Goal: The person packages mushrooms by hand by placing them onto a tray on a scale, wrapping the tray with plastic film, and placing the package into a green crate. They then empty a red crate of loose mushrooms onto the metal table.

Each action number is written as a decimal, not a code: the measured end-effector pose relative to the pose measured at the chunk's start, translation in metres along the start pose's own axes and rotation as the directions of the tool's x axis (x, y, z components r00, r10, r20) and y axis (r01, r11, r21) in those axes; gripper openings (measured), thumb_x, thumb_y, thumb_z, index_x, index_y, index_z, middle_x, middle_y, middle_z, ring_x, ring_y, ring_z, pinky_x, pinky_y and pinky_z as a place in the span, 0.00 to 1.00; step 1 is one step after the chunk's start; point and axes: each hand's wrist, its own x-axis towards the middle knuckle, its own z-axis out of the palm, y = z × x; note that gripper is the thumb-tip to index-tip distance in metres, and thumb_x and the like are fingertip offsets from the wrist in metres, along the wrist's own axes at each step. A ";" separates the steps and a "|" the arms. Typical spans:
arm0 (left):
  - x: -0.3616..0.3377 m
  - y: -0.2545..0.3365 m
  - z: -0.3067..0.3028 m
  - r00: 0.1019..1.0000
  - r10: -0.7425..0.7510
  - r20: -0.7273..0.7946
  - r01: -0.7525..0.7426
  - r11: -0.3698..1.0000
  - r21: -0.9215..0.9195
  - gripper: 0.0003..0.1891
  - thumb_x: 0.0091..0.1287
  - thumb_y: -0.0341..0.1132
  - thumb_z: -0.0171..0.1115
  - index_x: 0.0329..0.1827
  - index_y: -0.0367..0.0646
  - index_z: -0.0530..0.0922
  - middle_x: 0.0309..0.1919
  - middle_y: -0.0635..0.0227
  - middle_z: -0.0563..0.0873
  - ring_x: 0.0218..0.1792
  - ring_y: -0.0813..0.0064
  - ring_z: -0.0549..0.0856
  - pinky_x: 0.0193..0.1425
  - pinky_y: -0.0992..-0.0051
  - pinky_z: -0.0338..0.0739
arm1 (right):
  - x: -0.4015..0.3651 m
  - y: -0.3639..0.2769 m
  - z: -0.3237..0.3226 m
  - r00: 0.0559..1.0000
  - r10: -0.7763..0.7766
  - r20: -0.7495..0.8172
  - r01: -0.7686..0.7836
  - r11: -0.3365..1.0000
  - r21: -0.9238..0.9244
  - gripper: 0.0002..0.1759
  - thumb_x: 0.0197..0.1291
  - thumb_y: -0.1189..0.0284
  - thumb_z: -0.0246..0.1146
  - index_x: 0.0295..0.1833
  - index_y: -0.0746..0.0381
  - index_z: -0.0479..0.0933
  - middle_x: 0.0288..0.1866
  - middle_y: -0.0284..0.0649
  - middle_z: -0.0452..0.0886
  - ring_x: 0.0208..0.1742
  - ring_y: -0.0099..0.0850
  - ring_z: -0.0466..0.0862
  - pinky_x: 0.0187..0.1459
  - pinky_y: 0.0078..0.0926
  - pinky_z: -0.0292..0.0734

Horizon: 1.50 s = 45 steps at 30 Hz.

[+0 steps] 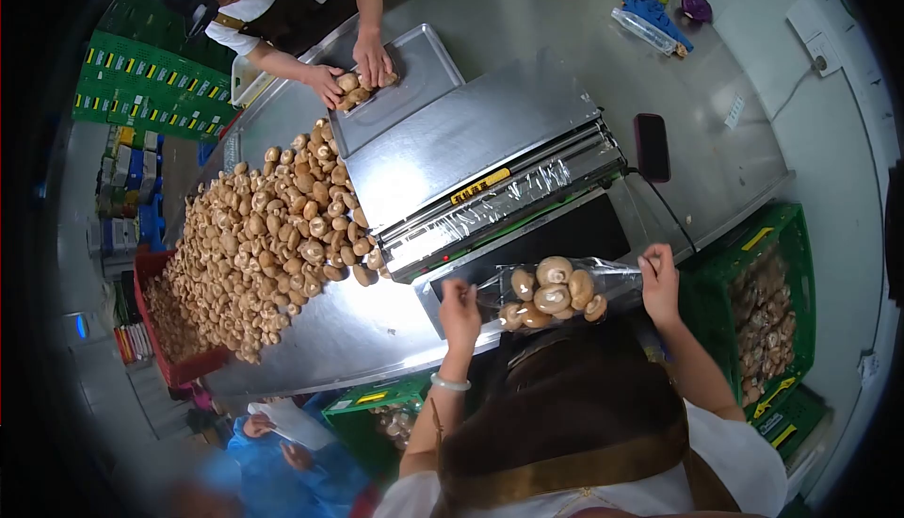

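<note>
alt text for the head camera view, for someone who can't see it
A person's left hand and right hand hold a pack of mushrooms in plastic film at a wrapping machine. A mushroom pile lies on the steel table; a co-worker handles more.

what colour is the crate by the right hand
Green crate, with yellow labels; seen best in the head view.
</note>
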 end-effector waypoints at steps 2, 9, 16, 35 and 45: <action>0.010 -0.010 0.028 0.957 0.286 0.041 -0.285 0.909 0.305 0.11 0.63 0.26 0.63 0.47 0.47 0.77 0.34 0.62 0.82 0.33 0.62 0.86 0.34 0.65 0.80 | -0.011 0.052 0.023 0.990 0.059 -0.126 -0.066 0.997 -0.051 0.06 0.71 0.77 0.58 0.49 0.61 0.69 0.26 0.39 0.77 0.25 0.30 0.76 0.29 0.31 0.70; 0.048 0.039 0.073 0.850 0.429 0.306 -0.450 0.893 -0.002 0.28 0.62 0.24 0.64 0.66 0.49 0.71 0.33 0.68 0.81 0.31 0.67 0.84 0.34 0.71 0.79 | -0.064 0.149 0.133 0.999 -0.044 0.001 0.039 0.877 0.479 0.16 0.69 0.62 0.61 0.55 0.61 0.73 0.52 0.38 0.83 0.52 0.28 0.82 0.54 0.24 0.76; -0.031 0.091 0.021 0.613 0.606 0.506 0.551 0.130 -0.824 0.29 0.73 0.38 0.65 0.71 0.42 0.62 0.34 0.75 0.75 0.35 0.85 0.76 0.40 0.82 0.73 | -0.093 0.005 0.070 0.117 0.069 0.991 0.060 0.995 -0.076 0.13 0.68 0.68 0.60 0.52 0.64 0.77 0.47 0.41 0.84 0.46 0.31 0.84 0.49 0.25 0.78; -0.235 -0.069 -0.088 0.892 -0.402 -0.206 -0.437 -0.652 -0.620 0.26 0.81 0.53 0.46 0.72 0.45 0.68 0.69 0.64 0.75 0.67 0.69 0.76 0.73 0.63 0.69 | -0.143 -0.219 0.271 -0.120 -0.031 0.992 0.151 0.987 0.049 0.44 0.53 0.77 0.70 0.76 0.66 0.59 0.65 0.46 0.75 0.63 0.35 0.79 0.65 0.33 0.75; -0.542 -0.191 -0.133 -0.260 -0.885 -0.387 -0.277 0.452 -0.848 0.32 0.57 0.34 0.77 0.63 0.39 0.70 0.48 0.62 0.84 0.49 0.67 0.86 0.53 0.66 0.85 | -0.372 -0.209 0.320 -0.865 0.026 0.502 0.391 0.662 0.639 0.37 0.63 0.71 0.69 0.75 0.59 0.61 0.64 0.50 0.75 0.58 0.44 0.82 0.57 0.38 0.79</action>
